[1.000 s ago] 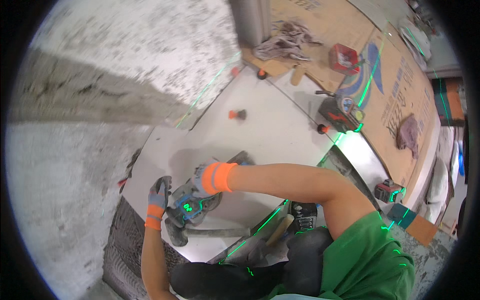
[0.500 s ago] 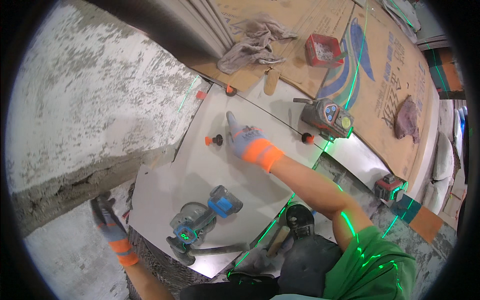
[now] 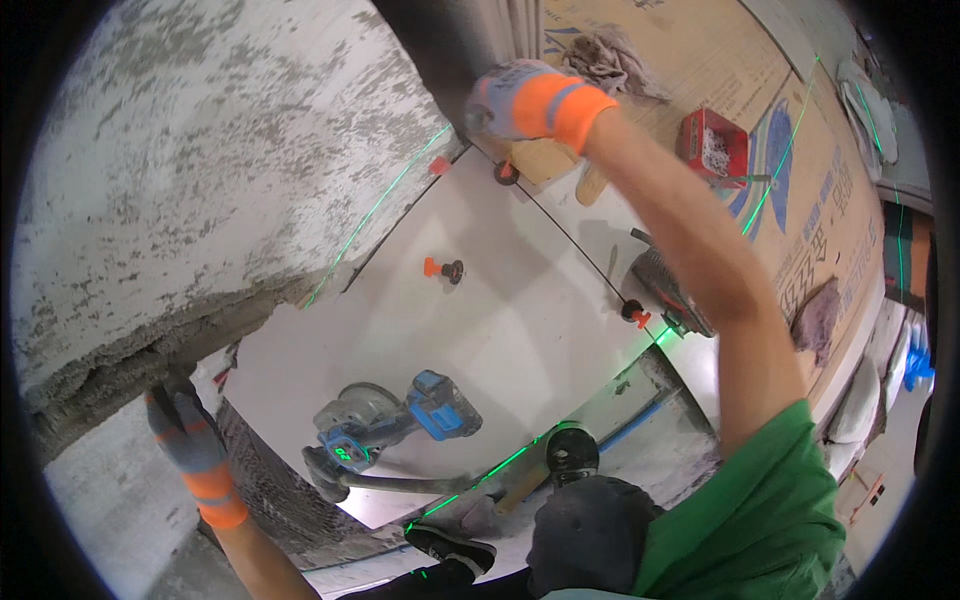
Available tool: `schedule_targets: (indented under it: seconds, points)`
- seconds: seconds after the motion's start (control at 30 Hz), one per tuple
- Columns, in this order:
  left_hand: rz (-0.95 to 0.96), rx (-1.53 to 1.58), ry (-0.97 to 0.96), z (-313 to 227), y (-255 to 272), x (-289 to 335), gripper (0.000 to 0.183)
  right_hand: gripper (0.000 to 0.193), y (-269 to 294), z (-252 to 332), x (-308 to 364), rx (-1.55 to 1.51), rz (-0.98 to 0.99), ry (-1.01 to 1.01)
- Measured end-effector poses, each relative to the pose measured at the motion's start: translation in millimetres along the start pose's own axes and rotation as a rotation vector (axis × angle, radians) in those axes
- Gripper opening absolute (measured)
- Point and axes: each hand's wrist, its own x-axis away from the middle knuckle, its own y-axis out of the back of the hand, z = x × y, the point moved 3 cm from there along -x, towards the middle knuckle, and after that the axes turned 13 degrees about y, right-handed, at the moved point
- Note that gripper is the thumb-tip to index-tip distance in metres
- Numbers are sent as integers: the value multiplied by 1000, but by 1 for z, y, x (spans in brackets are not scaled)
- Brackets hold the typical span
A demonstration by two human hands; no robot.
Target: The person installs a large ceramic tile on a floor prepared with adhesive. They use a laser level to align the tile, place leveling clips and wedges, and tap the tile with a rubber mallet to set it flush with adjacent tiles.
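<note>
My left hand [image 3: 190, 440], in a grey glove with an orange cuff, reaches to the rough mortar edge [image 3: 180, 355] at the wall's foot. Its fingers are stretched out and hold nothing visible. My right hand [image 3: 515, 98], gloved alike and slightly blurred, is at the foot of the upright stack of panels [image 3: 515, 30]. Its fingers look curled; whatever they grip is hidden. Between the hands lies a large white tile [image 3: 360, 320]. A blue-and-grey cordless tile vibrator [image 3: 385, 425] rests on it. An orange-and-black tile levelling clip [image 3: 445, 270] stands on the tile, with others along the joint.
A laser level [image 3: 665, 290] stands right of the joint, partly behind my right arm. Beyond lie a printed cardboard sheet [image 3: 680, 60], a red box [image 3: 713, 147] of small white pieces and a crumpled rag [image 3: 610, 65]. Green laser lines cross the area. My shoe [image 3: 572, 455] is beside the tile.
My right hand has moved from above the tile, beside the levelling clip, up to the panel stack. My left hand has shifted toward the mortar edge. The view has shifted too.
</note>
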Motion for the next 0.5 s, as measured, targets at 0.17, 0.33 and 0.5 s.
schedule_targets:
  seconds: [0.17, 0.33, 0.5]
  points:
    - [-63, 56, 8, 9, -7, -1, 33, 31, -21, -10, 15, -81, 75, -120]
    - [-161, 55, 53, -10, -19, 1, 29, 33, -47, -14, 5, -167, 170, -133]
    - [-62, -108, 22, -26, -24, 3, 25, 29, -48, -10, 0, -12, 241, -68]
